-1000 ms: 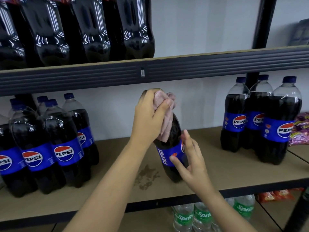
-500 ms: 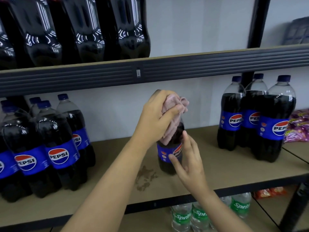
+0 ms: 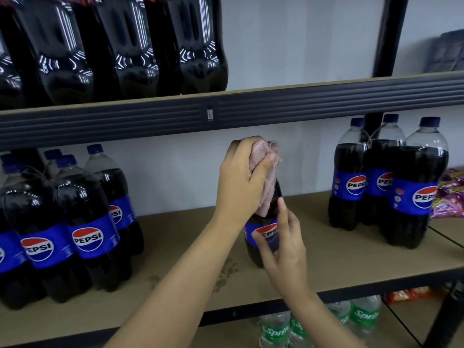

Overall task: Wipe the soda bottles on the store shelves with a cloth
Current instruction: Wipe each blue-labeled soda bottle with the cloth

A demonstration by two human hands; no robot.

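Observation:
A single Pepsi bottle (image 3: 262, 231) stands upright in the middle of the brown shelf board (image 3: 351, 267). My left hand (image 3: 241, 179) grips a bunched pink cloth (image 3: 268, 187) around the bottle's neck and shoulder, hiding the cap. My right hand (image 3: 286, 247) touches the blue label from the right, thumb on the front and index finger pointing up along the side. Groups of Pepsi bottles stand on the same shelf at the left (image 3: 85, 222) and at the right (image 3: 411, 197).
Dark cola bottles (image 3: 125, 46) fill the upper shelf, whose black beam (image 3: 301, 106) runs just above my left hand. Sprite bottles (image 3: 273, 330) sit on the shelf below. Purple snack packets (image 3: 449, 192) lie at the far right. A damp stain (image 3: 226, 272) marks the board.
The bottle went from tilted toward me to standing upright on the board. My left hand stayed wrapped on its top with the cloth, and my right hand kept to the label.

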